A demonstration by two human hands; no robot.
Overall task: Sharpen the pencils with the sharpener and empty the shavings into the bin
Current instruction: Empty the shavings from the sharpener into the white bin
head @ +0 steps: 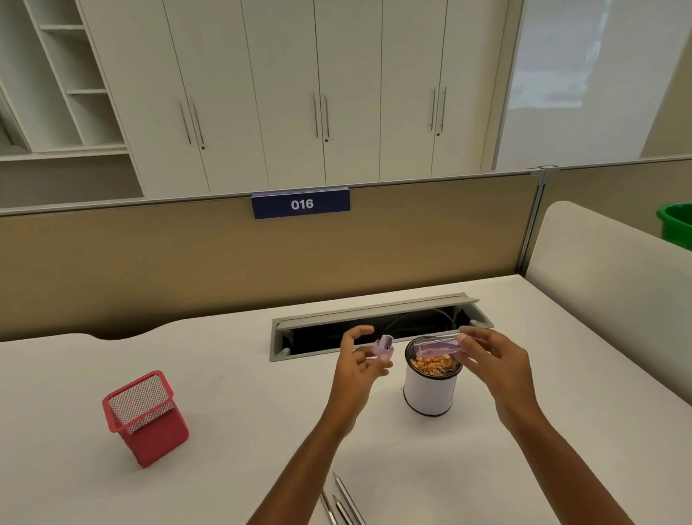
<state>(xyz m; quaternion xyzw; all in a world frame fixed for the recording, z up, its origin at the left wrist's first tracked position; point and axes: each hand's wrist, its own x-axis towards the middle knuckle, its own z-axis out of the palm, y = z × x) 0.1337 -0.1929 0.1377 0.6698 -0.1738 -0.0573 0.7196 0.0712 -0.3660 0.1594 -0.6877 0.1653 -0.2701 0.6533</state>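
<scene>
One white desk point(108, 491), cupboards point(281, 86) behind, left hand point(357, 365) pinching sharpener point(383, 346), right hand point(495, 359) holding case point(439, 346) over bin point(431, 393)

Left hand point(359, 365) and right hand point(496, 361): both bare; behind each wrist, a slender bare forearm runs to the frame edge

I am pinching an opaque lilac plastic sharpener point(383, 346) and its clear glossy plastic case point(439, 346) mid-frame, red wire-mesh holder point(145, 414) sitting lower left, smooth matt desk point(227, 485) lying underneath
</scene>
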